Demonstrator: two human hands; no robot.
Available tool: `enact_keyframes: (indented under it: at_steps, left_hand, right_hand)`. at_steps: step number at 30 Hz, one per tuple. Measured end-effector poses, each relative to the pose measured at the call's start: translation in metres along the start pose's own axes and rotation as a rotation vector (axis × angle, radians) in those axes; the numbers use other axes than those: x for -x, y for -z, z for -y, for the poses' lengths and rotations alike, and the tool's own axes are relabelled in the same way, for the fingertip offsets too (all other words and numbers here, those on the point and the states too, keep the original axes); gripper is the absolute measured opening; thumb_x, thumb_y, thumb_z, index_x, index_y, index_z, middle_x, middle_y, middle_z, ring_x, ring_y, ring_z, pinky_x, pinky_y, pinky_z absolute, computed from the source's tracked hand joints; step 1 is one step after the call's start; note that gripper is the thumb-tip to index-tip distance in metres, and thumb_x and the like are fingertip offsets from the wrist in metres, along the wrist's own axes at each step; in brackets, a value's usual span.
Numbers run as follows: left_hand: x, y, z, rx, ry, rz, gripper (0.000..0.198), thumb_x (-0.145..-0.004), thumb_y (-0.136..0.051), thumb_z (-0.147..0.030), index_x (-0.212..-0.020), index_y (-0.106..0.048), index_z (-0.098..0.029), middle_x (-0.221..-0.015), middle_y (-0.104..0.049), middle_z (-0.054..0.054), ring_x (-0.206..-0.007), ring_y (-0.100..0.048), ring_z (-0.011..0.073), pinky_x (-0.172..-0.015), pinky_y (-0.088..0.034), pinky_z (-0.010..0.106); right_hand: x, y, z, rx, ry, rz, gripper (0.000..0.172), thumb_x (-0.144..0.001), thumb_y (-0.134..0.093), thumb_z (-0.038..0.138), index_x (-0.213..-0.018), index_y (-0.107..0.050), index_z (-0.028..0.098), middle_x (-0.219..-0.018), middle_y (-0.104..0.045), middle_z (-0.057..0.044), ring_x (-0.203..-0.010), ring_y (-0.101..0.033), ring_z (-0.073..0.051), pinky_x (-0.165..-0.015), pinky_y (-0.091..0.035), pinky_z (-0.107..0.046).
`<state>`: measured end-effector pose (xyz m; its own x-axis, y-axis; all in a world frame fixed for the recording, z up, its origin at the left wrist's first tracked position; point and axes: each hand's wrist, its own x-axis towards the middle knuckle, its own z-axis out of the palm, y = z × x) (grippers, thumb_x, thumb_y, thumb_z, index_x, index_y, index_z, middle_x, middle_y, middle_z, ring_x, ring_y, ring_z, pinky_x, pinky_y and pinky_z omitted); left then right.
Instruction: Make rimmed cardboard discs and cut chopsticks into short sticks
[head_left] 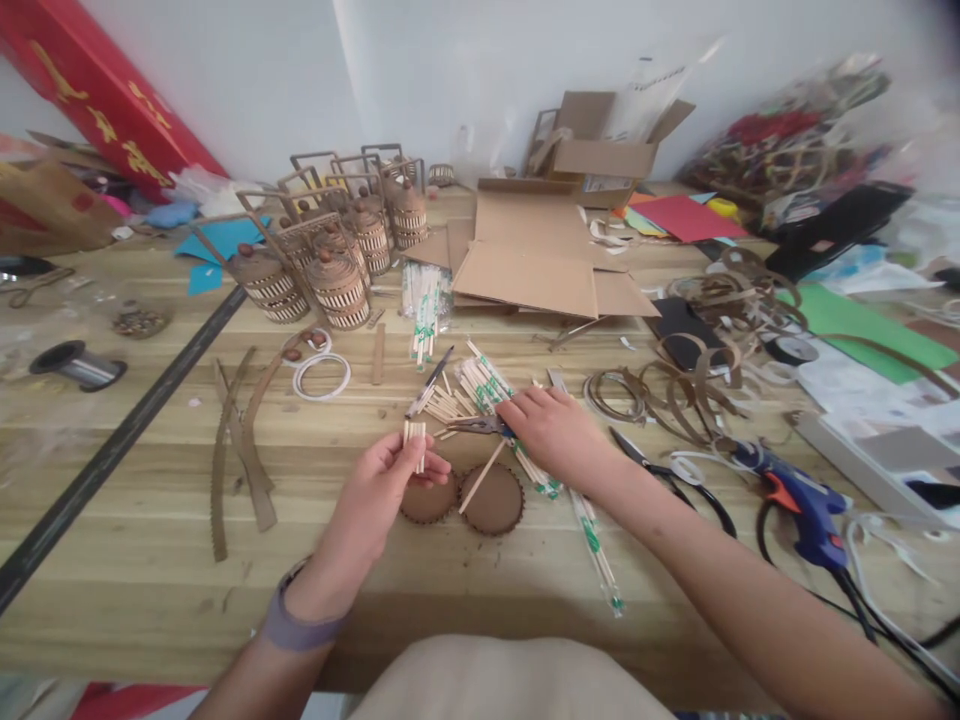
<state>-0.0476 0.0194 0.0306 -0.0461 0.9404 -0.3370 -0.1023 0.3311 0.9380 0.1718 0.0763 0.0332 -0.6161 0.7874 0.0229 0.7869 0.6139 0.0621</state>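
Note:
My left hand point(390, 475) is closed around a small row of short wooden sticks point(415, 445), held upright between thumb and fingers. My right hand point(551, 430) is over the blue handles of a pair of pliers point(480, 425), fingers wrapped round them; the jaws point left. Beneath the pliers lie loose cut sticks point(448, 403) and a dark pen-like tool point(431, 380). Wrapped chopsticks point(484, 380) spread out under and behind my right hand. Just below the hands are two round cardboard discs with notched rims point(499, 500), one crossed by a single stick point(484, 477).
Several small lantern-like baskets point(337, 285) stand at the back left. Flattened cardboard point(525, 260) lies behind the sticks. To the right are scissors point(652, 465), coiled cardboard strips point(697, 375) and a blue glue gun point(806, 510) with its cord. A black bar point(124, 440) crosses the left side.

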Motion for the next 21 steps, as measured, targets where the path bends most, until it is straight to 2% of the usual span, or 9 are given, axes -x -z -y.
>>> enact_keyframes:
  at_steps: [3,5,9,13,15,16,18,21]
  left_hand:
    - [-0.008,0.001,-0.002,-0.127,-0.084,0.003,0.038,-0.080,-0.065,-0.055,-0.082,-0.062,-0.017,-0.072,-0.073,0.005,-0.068,-0.067,0.0197,-0.068,-0.050,0.030]
    - [-0.017,-0.002,-0.002,-0.246,-0.135,0.037,0.031,-0.085,-0.060,-0.049,-0.080,-0.061,-0.018,-0.074,-0.073,0.005,-0.071,-0.068,0.0211,-0.070,-0.050,0.031]
    - [-0.034,-0.013,-0.002,-0.534,-0.327,0.018,0.016,-0.086,-0.059,-0.037,-0.083,-0.063,-0.022,-0.084,-0.072,0.005,-0.083,-0.066,0.0234,-0.078,-0.046,0.032]
    - [-0.044,-0.024,-0.006,-0.651,-0.555,-0.016,0.004,-0.081,-0.063,-0.028,-0.080,-0.065,-0.024,-0.091,-0.071,0.004,-0.094,-0.062,0.0257,-0.091,-0.041,0.034]
    - [-0.044,-0.028,-0.009,-0.659,-0.628,-0.010,0.004,-0.081,-0.063,-0.025,-0.078,-0.065,-0.024,-0.094,-0.070,0.005,-0.102,-0.060,0.0268,-0.096,-0.039,0.036]
    - [-0.042,-0.030,-0.010,-0.652,-0.632,0.000,0.004,-0.082,-0.062,-0.026,-0.079,-0.064,-0.024,-0.097,-0.070,0.005,-0.105,-0.059,0.0269,-0.097,-0.039,0.036]
    - [-0.036,-0.034,-0.011,-0.588,-0.542,0.076,0.007,-0.084,-0.060,-0.029,-0.084,-0.064,-0.023,-0.100,-0.070,0.006,-0.105,-0.060,0.0261,-0.092,-0.043,0.035]
    - [-0.022,-0.039,-0.008,-0.402,-0.260,0.311,0.015,-0.087,-0.060,-0.037,-0.088,-0.061,-0.022,-0.094,-0.072,0.004,-0.094,-0.067,0.0233,-0.081,-0.047,0.031]
  right_hand:
    - [0.012,0.010,-0.014,-0.060,-0.115,-0.060,0.024,-0.083,-0.052,0.005,-0.102,-0.062,0.016,-0.095,-0.070,-0.013,-0.091,-0.060,-0.028,-0.076,-0.038,-0.035]
    - [0.020,0.015,-0.019,-0.257,-0.235,-0.125,0.024,-0.082,-0.055,0.012,-0.105,-0.060,0.018,-0.095,-0.070,-0.010,-0.088,-0.061,-0.026,-0.074,-0.041,-0.033]
    - [0.031,0.024,-0.014,-0.894,-0.443,-0.237,0.014,-0.083,-0.060,0.033,-0.092,-0.058,0.022,-0.083,-0.067,-0.002,-0.075,-0.060,-0.020,-0.068,-0.044,-0.031]
    - [0.033,0.029,0.000,-1.588,-0.626,-0.267,0.035,-0.066,-0.077,0.041,-0.088,-0.058,0.022,-0.074,-0.061,0.002,-0.061,-0.055,-0.014,-0.057,-0.044,-0.028]
    - [0.033,0.029,0.005,-1.803,-0.705,-0.225,0.043,-0.058,-0.083,0.040,-0.088,-0.058,0.022,-0.070,-0.060,0.004,-0.055,-0.053,-0.012,-0.050,-0.042,-0.026]
    - [0.033,0.029,0.007,-1.874,-0.727,-0.206,0.045,-0.055,-0.085,0.038,-0.087,-0.058,0.021,-0.070,-0.060,0.004,-0.054,-0.053,-0.012,-0.049,-0.042,-0.025]
    - [0.033,0.029,0.010,-1.968,-0.744,-0.186,0.045,-0.053,-0.087,0.036,-0.086,-0.059,0.021,-0.070,-0.061,0.004,-0.054,-0.054,-0.011,-0.049,-0.044,-0.025]
    - [0.032,0.029,0.013,-2.029,-0.741,-0.161,0.043,-0.054,-0.087,0.033,-0.086,-0.061,0.021,-0.070,-0.063,0.003,-0.056,-0.056,-0.011,-0.052,-0.048,-0.025]
